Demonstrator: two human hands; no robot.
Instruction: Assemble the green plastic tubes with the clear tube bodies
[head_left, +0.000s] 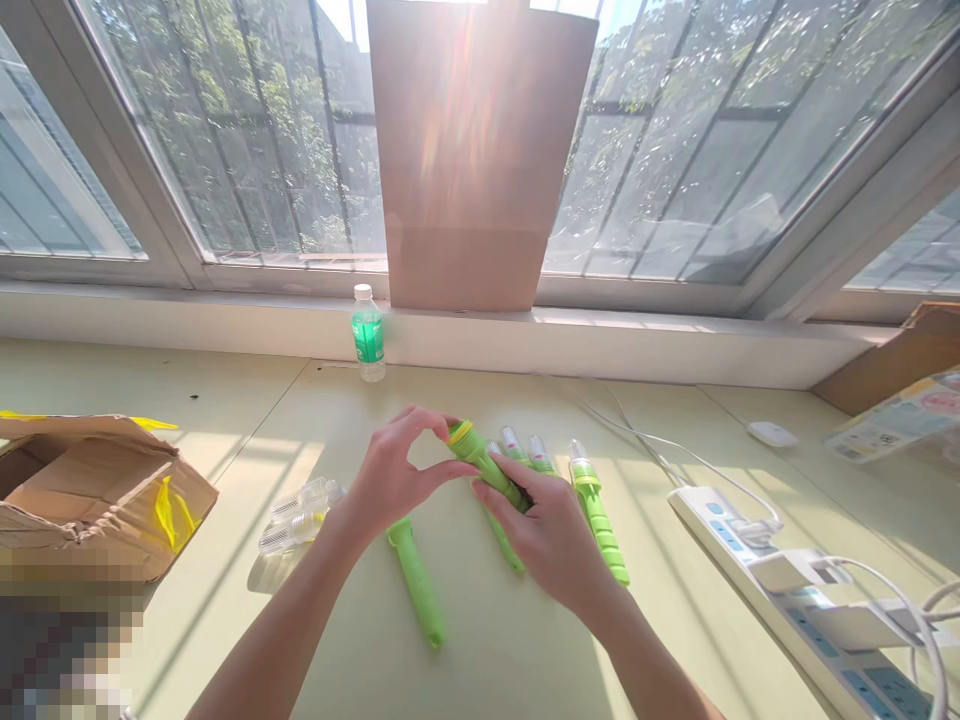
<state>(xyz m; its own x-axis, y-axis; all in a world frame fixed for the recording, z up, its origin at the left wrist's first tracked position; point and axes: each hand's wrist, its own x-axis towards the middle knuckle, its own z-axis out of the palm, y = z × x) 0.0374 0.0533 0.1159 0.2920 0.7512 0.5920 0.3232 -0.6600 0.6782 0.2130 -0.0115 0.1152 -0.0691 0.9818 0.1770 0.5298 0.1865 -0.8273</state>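
In front of me I hold a green plastic handle (pixel 491 470), tilted, with its yellow-green threaded end up and to the left. My left hand (pixel 397 460) has thumb and forefinger closed about that threaded end. My right hand (pixel 551 535) is wrapped round the ribbed body lower down. Beneath my hands another green handle (pixel 416 585) lies on the table, with no clear cap showing on it. Several similar handles with clear tips lie behind and beside my right hand, one of them a ribbed green stick (pixel 600 515). Several clear plastic caps (pixel 292 530) lie left of my left hand.
An open cardboard box (pixel 180 500) stands at the left. A bottle with a green label (pixel 369 335) stands near the window ledge. At the right is a power strip (pixel 720 530) with plugs and white cables. A white mouse-like object (pixel 772 434) lies behind it.
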